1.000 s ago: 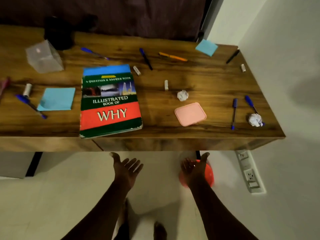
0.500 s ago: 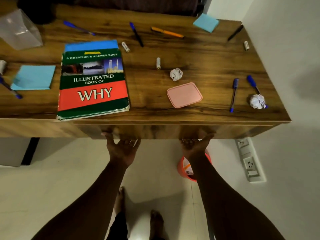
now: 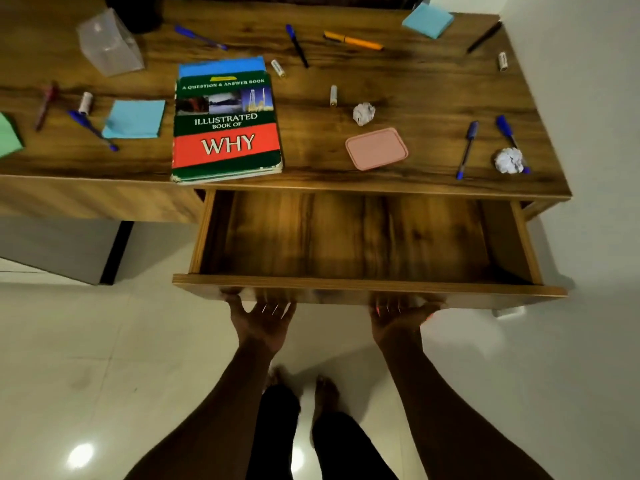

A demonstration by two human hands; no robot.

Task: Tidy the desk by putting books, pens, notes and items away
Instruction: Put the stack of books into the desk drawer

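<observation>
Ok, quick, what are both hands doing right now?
Left hand: palm up, gripping the drawer front from below.
Right hand: palm up, gripping the drawer front from below too.

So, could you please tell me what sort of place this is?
Probably a home study or bedroom corner: a wooden desk with an open drawer stands against a white wall, and a book, a blue pen and a sticky-note pad lie scattered on it.

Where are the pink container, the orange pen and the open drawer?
pink container point(image 3: 376, 148): head view, centre of its top.
orange pen point(image 3: 353, 40): head view, middle of its barrel.
drawer point(image 3: 367, 284): head view, top edge of its front panel.
</observation>
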